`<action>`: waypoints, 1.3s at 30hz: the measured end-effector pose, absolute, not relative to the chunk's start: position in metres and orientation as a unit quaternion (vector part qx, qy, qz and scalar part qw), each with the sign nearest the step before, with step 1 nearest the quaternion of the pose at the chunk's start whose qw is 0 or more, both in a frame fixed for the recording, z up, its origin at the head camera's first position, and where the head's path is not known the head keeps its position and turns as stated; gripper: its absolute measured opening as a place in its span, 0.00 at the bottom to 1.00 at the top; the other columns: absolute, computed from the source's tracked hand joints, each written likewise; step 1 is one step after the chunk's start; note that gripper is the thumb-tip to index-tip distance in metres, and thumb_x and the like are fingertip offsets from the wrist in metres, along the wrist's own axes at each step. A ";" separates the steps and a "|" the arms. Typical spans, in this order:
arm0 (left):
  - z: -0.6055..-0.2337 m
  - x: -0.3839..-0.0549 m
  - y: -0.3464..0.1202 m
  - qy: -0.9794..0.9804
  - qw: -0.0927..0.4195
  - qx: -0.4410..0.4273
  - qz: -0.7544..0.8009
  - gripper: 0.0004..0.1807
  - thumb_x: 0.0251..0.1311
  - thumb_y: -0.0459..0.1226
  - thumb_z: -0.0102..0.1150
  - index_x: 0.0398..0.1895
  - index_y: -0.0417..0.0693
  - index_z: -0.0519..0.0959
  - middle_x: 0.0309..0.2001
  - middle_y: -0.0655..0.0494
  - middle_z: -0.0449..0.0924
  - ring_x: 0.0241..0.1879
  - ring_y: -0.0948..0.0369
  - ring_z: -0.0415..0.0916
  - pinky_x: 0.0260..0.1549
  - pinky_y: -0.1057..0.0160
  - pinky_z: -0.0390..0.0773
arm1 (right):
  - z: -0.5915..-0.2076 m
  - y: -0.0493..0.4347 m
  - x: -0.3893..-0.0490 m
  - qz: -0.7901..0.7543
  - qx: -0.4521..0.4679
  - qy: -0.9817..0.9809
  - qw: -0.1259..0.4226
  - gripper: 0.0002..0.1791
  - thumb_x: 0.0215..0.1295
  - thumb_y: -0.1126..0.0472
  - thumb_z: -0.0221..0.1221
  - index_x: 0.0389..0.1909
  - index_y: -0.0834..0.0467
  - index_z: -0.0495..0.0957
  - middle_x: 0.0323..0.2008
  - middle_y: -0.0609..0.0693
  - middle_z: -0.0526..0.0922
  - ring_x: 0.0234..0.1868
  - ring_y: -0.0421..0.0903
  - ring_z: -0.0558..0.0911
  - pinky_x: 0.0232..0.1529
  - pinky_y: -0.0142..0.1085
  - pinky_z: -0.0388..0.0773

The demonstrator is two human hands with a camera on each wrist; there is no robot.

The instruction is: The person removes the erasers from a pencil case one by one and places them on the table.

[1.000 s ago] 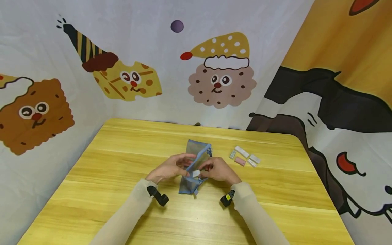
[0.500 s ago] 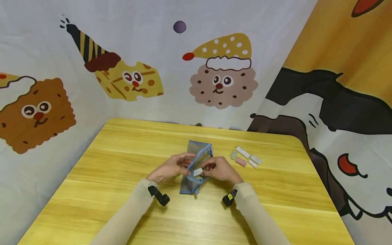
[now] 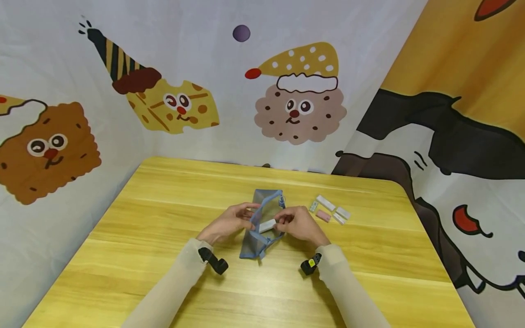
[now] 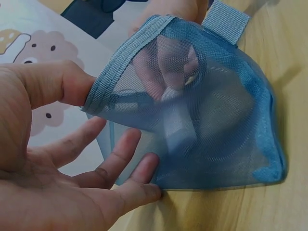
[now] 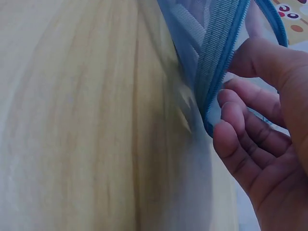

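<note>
A blue mesh zipper pouch (image 3: 249, 246) stands with its mouth spread wide between the two hands. My left hand (image 3: 229, 222) holds its left rim, the thumb at the zipper edge and the other fingers along the outside of the mesh, as the left wrist view shows. A small white rectangular block (image 3: 267, 225) lies slantwise in the pouch's mouth. At its right end, my right hand (image 3: 299, 223) pinches it between thumb and fingers. Through the mesh in the left wrist view, the white block (image 4: 179, 122) points down into the pouch from those fingertips.
On the wooden table (image 3: 172, 182), right of the pouch, lie a long white block (image 3: 326, 203), a pink block (image 3: 323, 215), a small greenish patterned block (image 3: 313, 207) and further whitish pieces (image 3: 342, 215). A cartoon-printed cloth (image 3: 229, 118) hangs behind the table.
The pouch's mouth has spread wider. My right hand has shifted slightly right and up, and more of the white block shows in the mouth. The left hand keeps its hold on the rim.
</note>
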State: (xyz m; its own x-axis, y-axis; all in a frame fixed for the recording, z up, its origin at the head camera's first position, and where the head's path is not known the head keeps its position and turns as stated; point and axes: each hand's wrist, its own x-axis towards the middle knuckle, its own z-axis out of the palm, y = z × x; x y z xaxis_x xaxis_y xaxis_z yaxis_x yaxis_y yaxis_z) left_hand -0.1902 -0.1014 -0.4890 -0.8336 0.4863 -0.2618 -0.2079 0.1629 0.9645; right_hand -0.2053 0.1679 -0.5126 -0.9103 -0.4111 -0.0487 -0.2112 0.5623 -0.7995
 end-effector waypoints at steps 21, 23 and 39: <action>-0.489 -0.189 -0.094 0.736 0.234 0.043 0.633 0.26 0.67 0.33 0.56 0.69 0.47 0.75 0.52 0.44 0.82 0.46 0.56 0.77 0.51 0.57 0.77 | -0.492 0.199 -0.196 -0.482 -0.139 0.864 0.043 0.05 0.62 0.61 0.71 0.38 0.50 0.88 0.30 0.46 0.86 0.28 0.45 0.80 0.29 0.32 0.79; -0.489 -0.189 -0.092 0.738 0.226 0.030 0.635 0.22 0.68 0.33 0.55 0.65 0.43 0.78 0.51 0.44 0.83 0.45 0.58 0.78 0.51 0.59 0.78 | -0.490 0.202 -0.196 -0.487 -0.140 0.862 0.028 0.05 0.61 0.61 0.71 0.37 0.50 0.88 0.30 0.47 0.86 0.28 0.45 0.80 0.29 0.32 0.79; -0.488 -0.188 -0.083 0.741 0.178 -0.012 0.647 0.08 0.72 0.34 0.57 0.40 0.40 0.84 0.41 0.51 0.87 0.38 0.61 0.77 0.45 0.58 0.78 | -0.480 0.237 -0.191 -0.508 -0.110 0.853 -0.044 0.09 0.62 0.58 0.73 0.40 0.57 0.87 0.33 0.54 0.86 0.29 0.42 0.80 0.30 0.29 0.80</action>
State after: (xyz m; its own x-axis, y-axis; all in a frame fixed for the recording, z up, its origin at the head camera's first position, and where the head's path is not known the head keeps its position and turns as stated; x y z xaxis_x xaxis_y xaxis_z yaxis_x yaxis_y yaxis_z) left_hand -0.1879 -0.0831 -0.4878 -0.9363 0.2130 -0.2794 -0.2479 0.1630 0.9550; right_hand -0.1915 0.2375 -0.4801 -0.9720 -0.1423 0.1867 -0.2320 0.4589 -0.8577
